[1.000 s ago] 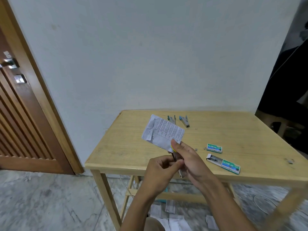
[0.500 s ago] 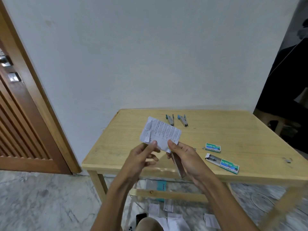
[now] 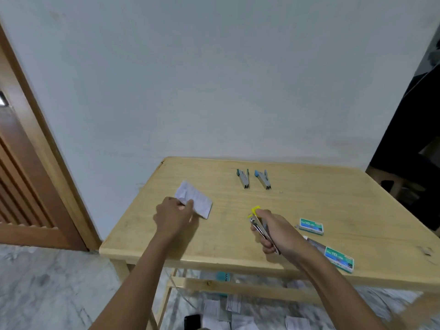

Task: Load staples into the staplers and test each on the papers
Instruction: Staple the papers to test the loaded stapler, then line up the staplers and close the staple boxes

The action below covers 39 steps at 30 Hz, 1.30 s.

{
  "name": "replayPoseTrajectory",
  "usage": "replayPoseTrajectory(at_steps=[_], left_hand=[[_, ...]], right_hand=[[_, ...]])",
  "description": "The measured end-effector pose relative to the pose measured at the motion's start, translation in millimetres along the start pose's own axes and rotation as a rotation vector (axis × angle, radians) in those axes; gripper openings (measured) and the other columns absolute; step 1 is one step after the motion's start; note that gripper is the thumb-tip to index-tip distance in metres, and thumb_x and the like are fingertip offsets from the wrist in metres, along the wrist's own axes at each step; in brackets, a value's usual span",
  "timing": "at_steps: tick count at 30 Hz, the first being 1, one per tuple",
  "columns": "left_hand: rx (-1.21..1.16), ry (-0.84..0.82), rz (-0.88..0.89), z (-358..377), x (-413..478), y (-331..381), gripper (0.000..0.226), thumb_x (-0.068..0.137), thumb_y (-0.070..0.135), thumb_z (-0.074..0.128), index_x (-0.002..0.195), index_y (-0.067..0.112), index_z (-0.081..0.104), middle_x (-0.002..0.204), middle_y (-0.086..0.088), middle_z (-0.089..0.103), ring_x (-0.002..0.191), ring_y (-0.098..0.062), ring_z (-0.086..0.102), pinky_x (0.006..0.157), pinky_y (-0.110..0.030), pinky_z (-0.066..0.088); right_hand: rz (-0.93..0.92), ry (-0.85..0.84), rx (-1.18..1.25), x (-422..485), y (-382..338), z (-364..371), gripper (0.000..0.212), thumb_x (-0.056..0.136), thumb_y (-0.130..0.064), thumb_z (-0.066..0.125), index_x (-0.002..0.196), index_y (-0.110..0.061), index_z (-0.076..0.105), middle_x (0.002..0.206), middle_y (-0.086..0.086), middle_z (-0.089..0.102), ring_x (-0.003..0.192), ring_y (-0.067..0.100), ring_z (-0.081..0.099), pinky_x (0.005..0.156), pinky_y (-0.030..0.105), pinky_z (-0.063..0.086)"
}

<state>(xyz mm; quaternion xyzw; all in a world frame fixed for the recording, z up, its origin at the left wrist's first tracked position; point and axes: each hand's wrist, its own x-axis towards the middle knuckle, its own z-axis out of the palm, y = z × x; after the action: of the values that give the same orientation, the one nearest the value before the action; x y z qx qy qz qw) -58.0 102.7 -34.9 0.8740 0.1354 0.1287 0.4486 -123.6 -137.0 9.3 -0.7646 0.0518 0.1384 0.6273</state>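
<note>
Stapler with yellow tip (image 3: 257,225), gripped in right hand (image 3: 277,233) over near-right part of wooden table (image 3: 333,198). Fingers curled round metal body, thumb near yellow end. Yellow end pointing away from the person, rear end angled down toward front edge of table. Whether touching the tabletop: cannot tell.

Left hand (image 3: 172,214) at left part of table, pinching near corner of small printed paper (image 3: 198,202) between thumb and fingers. Paper lying flat, or nearly so, on tabletop, with far end toward wall (image 3: 214,79). Hands well apart, with bare wood between them.

Two further staplers at back middle of table, side by side but not touching, each with metal body and blue-green end toward the wall: left stapler (image 3: 243,179) and right stapler (image 3: 263,179). Neither touched by a hand.

Closed green staple box (image 3: 311,226) lying flat, just right of right hand. Second green staple box (image 3: 339,258) near front-right edge, with inner tray slid partly out toward right forearm and partly hidden behind it.

Small grey object (image 3: 427,250) near right edge of table, too small to identify.

Loose paper slips (image 3: 234,310) scattered below table on marble floor (image 3: 47,282). Brown wooden door (image 3: 23,175) at left of the table.
</note>
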Motion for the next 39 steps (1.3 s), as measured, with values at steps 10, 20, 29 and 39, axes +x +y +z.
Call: replayPoseTrajectory(at_steps=[10, 20, 29, 39], left_hand=[[0.365, 0.142, 0.224, 25.4, 11.7, -22.0, 0.025, 0.092, 0.027, 0.043, 0.113, 0.024, 0.057, 0.125, 0.001, 0.053, 0.121, -0.019, 0.039, 0.099, -0.041, 0.025], [0.477, 0.126, 0.225, 26.5, 9.1, -15.0, 0.058, 0.074, 0.074, 0.042, 0.1, 0.024, 0.054, 0.112, 0.01, 0.049, 0.114, -0.014, 0.042, 0.095, -0.039, 0.026], [0.484, 0.115, 0.236, 28.2, 8.9, -14.8, 0.064, 0.072, 0.077, 0.042, 0.103, 0.023, 0.054, 0.118, 0.009, 0.05, 0.116, -0.015, 0.042, 0.098, -0.041, 0.026], [0.487, 0.119, 0.222, 28.9, 12.5, -18.8, 0.065, 0.071, 0.079, 0.043, 0.104, 0.024, 0.055, 0.115, 0.01, 0.05, 0.115, -0.014, 0.042, 0.098, -0.04, 0.026]], right_hand=[[-0.234, 0.257, -0.989, 136.8, -39.0, 43.3, 0.046, 0.101, -0.041, 0.042, 0.062, -0.017, 0.034, 0.063, -0.002, 0.039, 0.057, 0.017, 0.041, 0.047, 0.03, 0.023], [-0.122, 0.383, -0.98, 199.8, -49.3, 57.5, 0.021, 0.093, -0.027, 0.056, 0.096, -0.007, 0.062, 0.098, 0.007, 0.062, 0.086, 0.027, 0.062, 0.059, 0.029, 0.039], [-0.228, 0.343, -0.886, 174.6, -17.4, 34.6, 0.014, 0.089, -0.013, 0.059, 0.099, -0.006, 0.067, 0.097, 0.01, 0.067, 0.084, 0.028, 0.064, 0.066, 0.031, 0.046], [-0.246, 0.457, -0.879, 185.0, -15.3, 46.4, 0.029, 0.098, -0.034, 0.05, 0.121, -0.024, 0.066, 0.114, 0.002, 0.069, 0.102, 0.025, 0.064, 0.069, 0.031, 0.042]])
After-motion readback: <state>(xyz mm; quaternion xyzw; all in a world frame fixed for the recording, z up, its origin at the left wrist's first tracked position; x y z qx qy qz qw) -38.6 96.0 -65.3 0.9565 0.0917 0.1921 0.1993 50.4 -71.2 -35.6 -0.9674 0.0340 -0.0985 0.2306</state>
